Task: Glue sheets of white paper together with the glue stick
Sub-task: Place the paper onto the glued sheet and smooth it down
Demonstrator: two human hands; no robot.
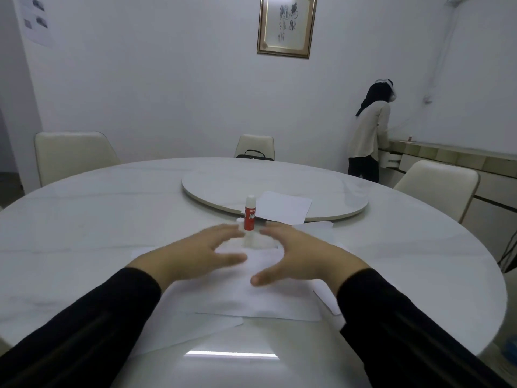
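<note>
In the head view, a round white table (84, 219) is seen from above its near edge, with a turntable (321, 186) set at its middle. Several sheets (251, 301) of white paper are spread on the table in front of the person, overlapping one another, and one more sheet (282, 205) lies partly on the turntable's near rim. A glue stick (249, 215) is stood upright just beyond the sheets (red label, white cap on top), between the two hands' fingertips as seen from here.

The left hand (193, 253) is held over the sheets with fingers spread and nearly straight, nothing gripped; the fingers are blurred. The right hand (305, 253) is held likewise, thumb apart from the fingers, nothing held. Whether either palm touches the paper cannot be told. Both arms are covered by black sleeves (84, 331).

Chairs (72, 155) are placed round the table. A framed scroll (286, 23) is hung on the wall, and another person (369, 133) is seen standing at a counter (447, 155)
</note>
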